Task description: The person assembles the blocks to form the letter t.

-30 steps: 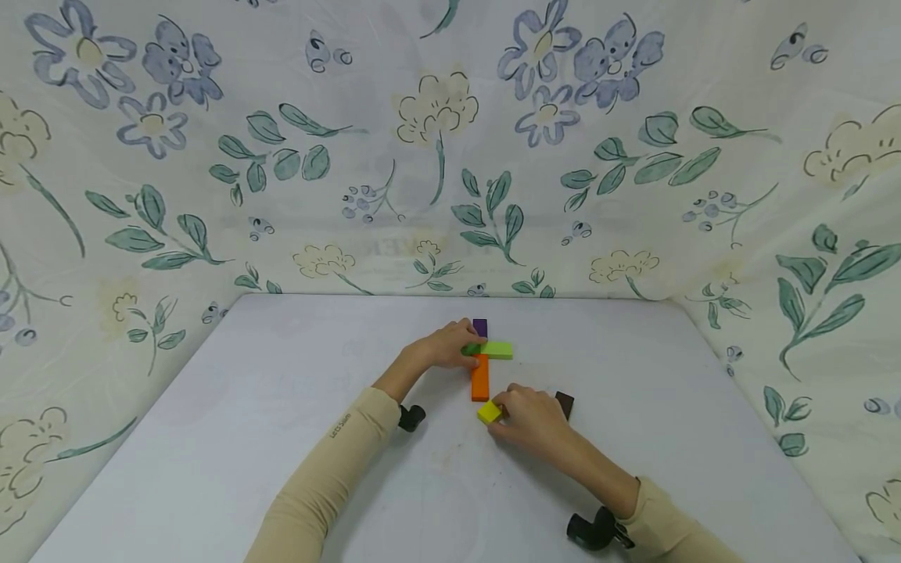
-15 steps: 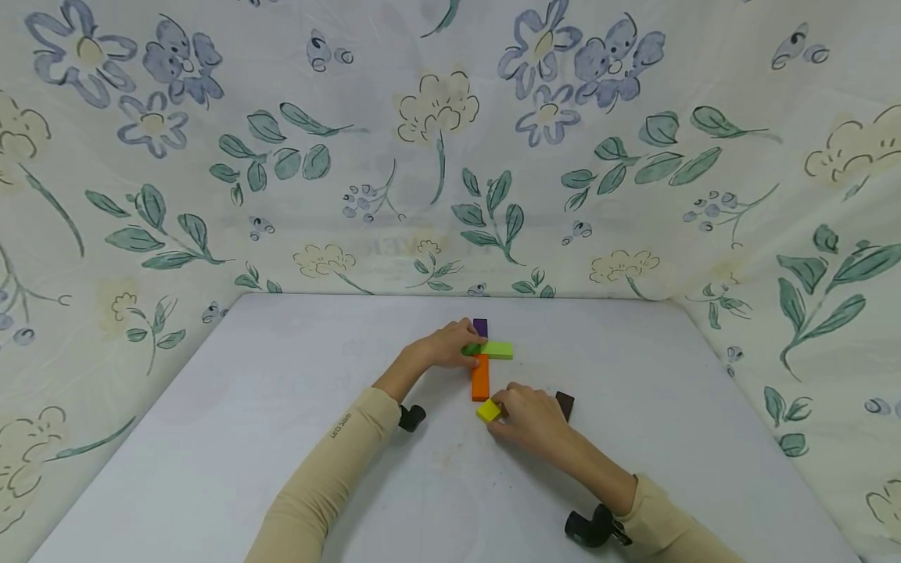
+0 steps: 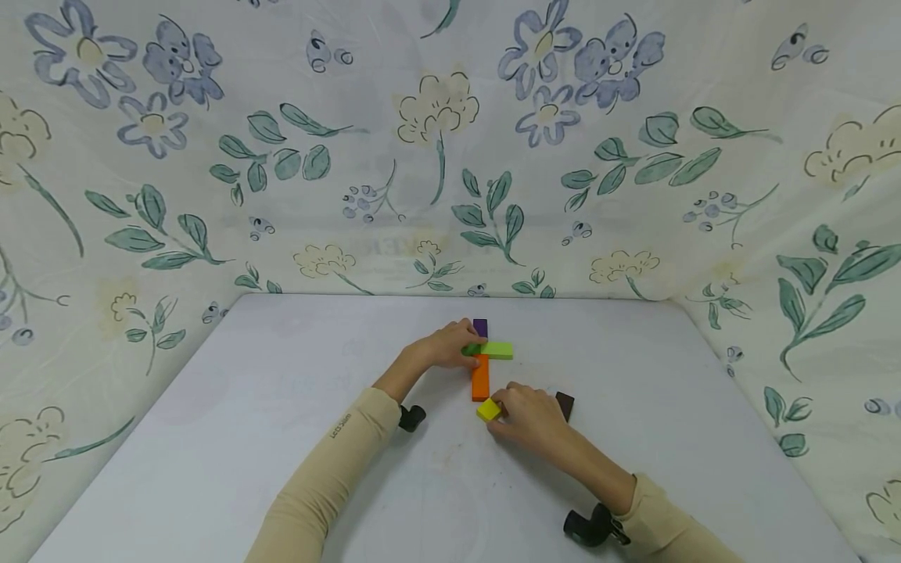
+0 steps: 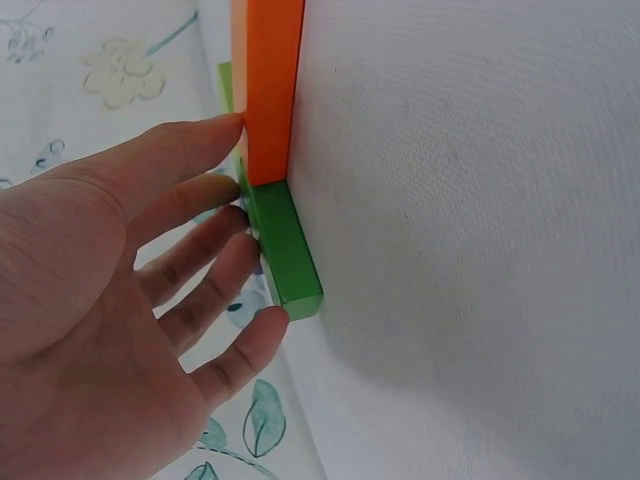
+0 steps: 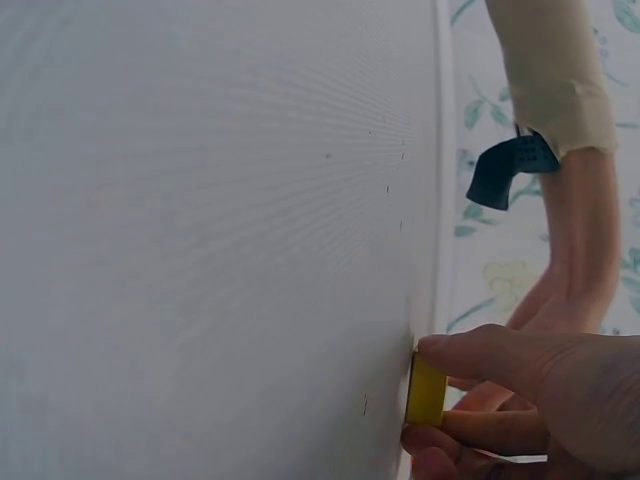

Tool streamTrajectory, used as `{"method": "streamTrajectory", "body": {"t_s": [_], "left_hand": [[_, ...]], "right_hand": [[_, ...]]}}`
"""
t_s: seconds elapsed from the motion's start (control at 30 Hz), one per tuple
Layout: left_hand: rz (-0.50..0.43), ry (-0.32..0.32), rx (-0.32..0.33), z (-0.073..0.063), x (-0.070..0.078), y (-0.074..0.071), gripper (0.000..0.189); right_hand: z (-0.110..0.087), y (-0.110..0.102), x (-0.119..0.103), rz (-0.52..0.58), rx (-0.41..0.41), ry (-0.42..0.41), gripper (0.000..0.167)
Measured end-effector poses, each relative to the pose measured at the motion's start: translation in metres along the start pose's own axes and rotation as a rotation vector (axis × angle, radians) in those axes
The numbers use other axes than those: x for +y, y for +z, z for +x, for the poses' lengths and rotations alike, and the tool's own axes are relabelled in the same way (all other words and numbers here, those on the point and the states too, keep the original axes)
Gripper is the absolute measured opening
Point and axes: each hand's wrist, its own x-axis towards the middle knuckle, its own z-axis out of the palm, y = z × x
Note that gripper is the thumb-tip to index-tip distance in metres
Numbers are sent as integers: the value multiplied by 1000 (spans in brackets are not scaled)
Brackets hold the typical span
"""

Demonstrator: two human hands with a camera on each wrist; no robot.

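Observation:
In the head view, my left hand (image 3: pixel 448 345) rests its fingertips on the joined blocks. In the left wrist view its thumb touches the orange block (image 4: pixel 272 90) and the fingers lie along the dark green block (image 4: pixel 285 245). A light green block (image 3: pixel 498 350) sticks out to the right, and a purple block (image 3: pixel 480 327) lies behind. My right hand (image 3: pixel 531 418) pinches a small yellow block (image 3: pixel 489 410) between thumb and fingers, just off the orange block's near end. That yellow block (image 5: pixel 428 388) stands at the table surface. Whether it touches the orange block, I cannot tell.
A dark brown block (image 3: pixel 565 404) lies just beyond the right hand, partly hidden by it. The white table (image 3: pixel 281 375) meets a flowered cloth (image 3: pixel 436 156) at its back and sides. Black wrist cameras (image 3: pixel 591 525) sit below each sleeve.

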Motion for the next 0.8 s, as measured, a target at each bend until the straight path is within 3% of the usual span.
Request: {"method": "streamTrajectory", "body": {"t_s": [0.4, 0.8], "left_hand": [[24, 10, -11, 1, -1, 0, 50], [30, 14, -19, 1, 0, -1, 51]], "right_hand": [[-1, -1, -1, 9, -9, 23, 37], [-13, -18, 4, -2, -11, 93, 47]]}}
